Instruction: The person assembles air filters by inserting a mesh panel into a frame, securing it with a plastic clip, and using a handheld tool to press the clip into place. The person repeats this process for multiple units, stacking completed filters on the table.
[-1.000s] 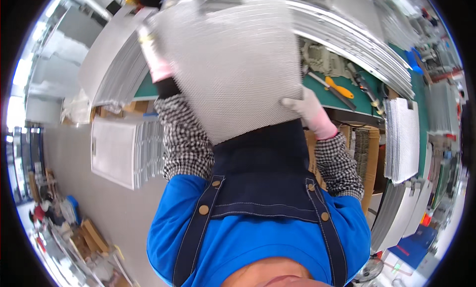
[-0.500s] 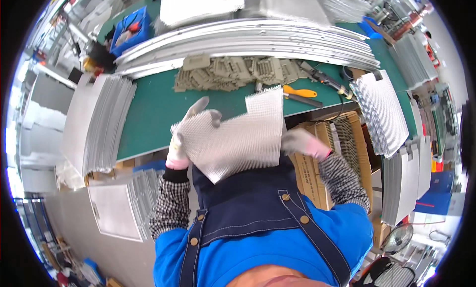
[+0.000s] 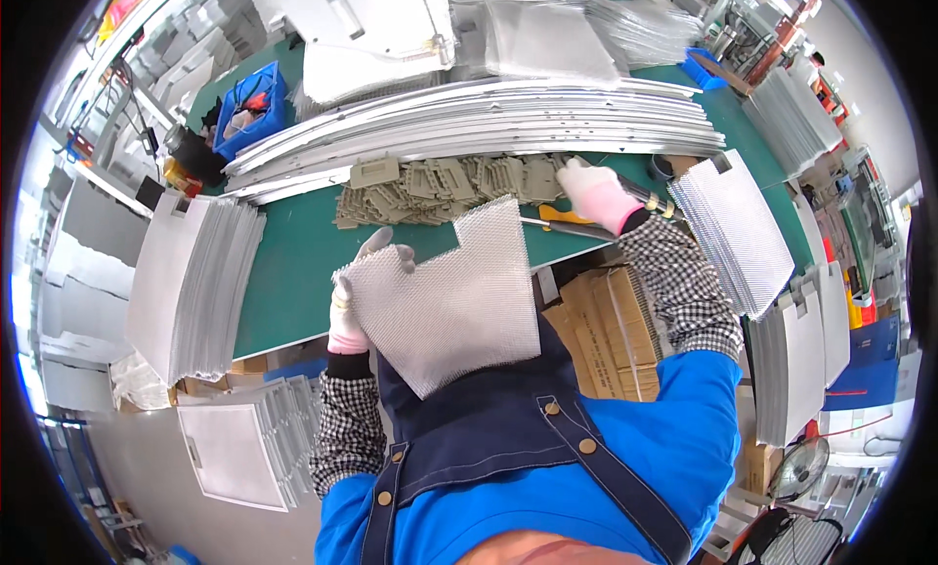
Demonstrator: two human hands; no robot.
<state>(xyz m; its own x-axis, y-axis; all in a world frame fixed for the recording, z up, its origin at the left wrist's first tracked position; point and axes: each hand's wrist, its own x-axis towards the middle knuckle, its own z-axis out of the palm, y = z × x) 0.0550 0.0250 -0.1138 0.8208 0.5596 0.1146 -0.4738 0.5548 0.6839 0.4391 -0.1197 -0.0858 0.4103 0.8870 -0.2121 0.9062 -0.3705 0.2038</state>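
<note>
My gloved left hand (image 3: pixel 349 316) grips the left edge of a silvery metal mesh sheet (image 3: pixel 449 306) that has a notch in its top edge. The sheet is tilted in front of my apron, over the bench's near edge. Out to the right, my gloved right hand (image 3: pixel 594 196) is at the right end of a heap of beige plastic pieces (image 3: pixel 440 192). Its fingers are curled; whatever they hold is hidden. Beneath that hand lie an orange-handled tool (image 3: pixel 559 215) and a dark-handled tool (image 3: pixel 583 230). A powered screwdriver (image 3: pixel 649 196) is partly covered by the hand.
Long metal strips (image 3: pixel 479 125) lie across the green bench (image 3: pixel 293 272) behind the heap. Stacks of panels stand left (image 3: pixel 191 282) and mesh sheets right (image 3: pixel 735 233). A blue bin (image 3: pixel 252 111) sits at the far left, and a cardboard box (image 3: pixel 606 331) is below the bench edge.
My right hand has left the mesh sheet's right side and reached forward to the plastic pieces. My left hand still holds the sheet. The view has shifted, showing more of the far bench.
</note>
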